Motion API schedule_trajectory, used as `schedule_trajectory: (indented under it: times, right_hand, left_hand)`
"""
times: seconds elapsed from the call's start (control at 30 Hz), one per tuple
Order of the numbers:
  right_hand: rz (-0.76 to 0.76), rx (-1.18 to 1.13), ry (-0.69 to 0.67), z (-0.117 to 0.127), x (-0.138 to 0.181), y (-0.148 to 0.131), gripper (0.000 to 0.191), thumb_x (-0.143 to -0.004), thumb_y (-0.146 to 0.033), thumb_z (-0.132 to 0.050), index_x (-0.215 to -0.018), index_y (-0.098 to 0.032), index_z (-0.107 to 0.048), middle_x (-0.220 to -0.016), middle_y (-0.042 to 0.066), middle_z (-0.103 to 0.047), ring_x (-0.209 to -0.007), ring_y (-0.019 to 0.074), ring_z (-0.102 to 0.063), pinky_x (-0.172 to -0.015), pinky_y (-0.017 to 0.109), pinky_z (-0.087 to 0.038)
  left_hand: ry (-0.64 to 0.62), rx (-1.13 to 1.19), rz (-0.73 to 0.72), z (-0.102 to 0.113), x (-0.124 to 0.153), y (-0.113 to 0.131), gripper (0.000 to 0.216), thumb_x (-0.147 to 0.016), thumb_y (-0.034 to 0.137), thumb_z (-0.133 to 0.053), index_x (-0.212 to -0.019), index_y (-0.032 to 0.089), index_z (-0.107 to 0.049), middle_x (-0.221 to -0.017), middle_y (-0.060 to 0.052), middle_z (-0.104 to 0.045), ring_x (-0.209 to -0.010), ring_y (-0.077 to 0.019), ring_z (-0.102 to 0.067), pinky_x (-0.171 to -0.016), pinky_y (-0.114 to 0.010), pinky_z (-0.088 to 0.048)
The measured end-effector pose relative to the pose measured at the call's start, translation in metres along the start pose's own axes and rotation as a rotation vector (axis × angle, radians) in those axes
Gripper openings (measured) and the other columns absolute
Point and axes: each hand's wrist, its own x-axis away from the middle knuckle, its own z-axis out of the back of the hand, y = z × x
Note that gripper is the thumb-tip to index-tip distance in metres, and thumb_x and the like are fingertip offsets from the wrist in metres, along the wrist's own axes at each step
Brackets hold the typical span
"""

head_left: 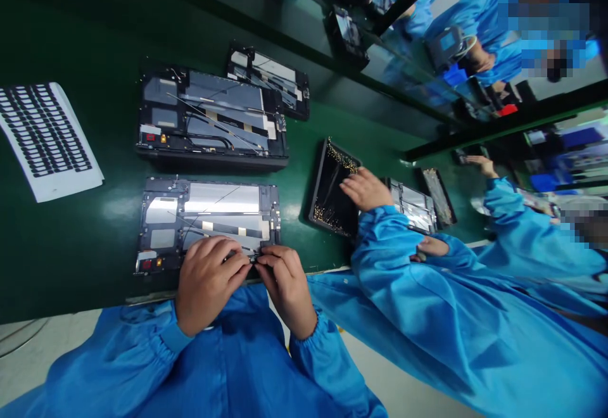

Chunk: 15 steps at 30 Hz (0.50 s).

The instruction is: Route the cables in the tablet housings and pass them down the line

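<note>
An opened tablet chassis (209,212) with silver panels and thin cables lies on the green belt (85,240) right in front of me. My left hand (206,282) rests on its near edge with fingers curled. My right hand (285,282) pinches beside it. The fingertips of both hands meet on a small dark part (253,258) at the chassis edge. Both my sleeves are blue.
Two more opened chassis (211,120) (270,79) lie farther back. A white sheet of black stickers (45,139) sits at the left. To my right a co-worker's hand (365,189) reaches into a black tray (327,202) of small gold parts. More blue-coated workers are beyond.
</note>
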Motion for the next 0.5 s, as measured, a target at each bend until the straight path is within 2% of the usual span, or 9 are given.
schedule_trajectory:
  times: [0.5]
  right_hand:
    - [0.027,0.012,-0.003,-0.0015,-0.0007,0.0009,0.014,-0.097,-0.009,-0.058,-0.105,-0.018,-0.064,-0.106,0.009,-0.067,-0.101,0.0199,-0.06,-0.088,0.034,-0.054]
  left_hand:
    - [0.023,-0.051,-0.033,-0.003,0.0011,-0.0015,0.012,-0.095,0.026,-0.062,-0.085,0.025,-0.069,-0.098,-0.001,-0.071,-0.102,-0.0232,-0.061,-0.085,-0.039,-0.041]
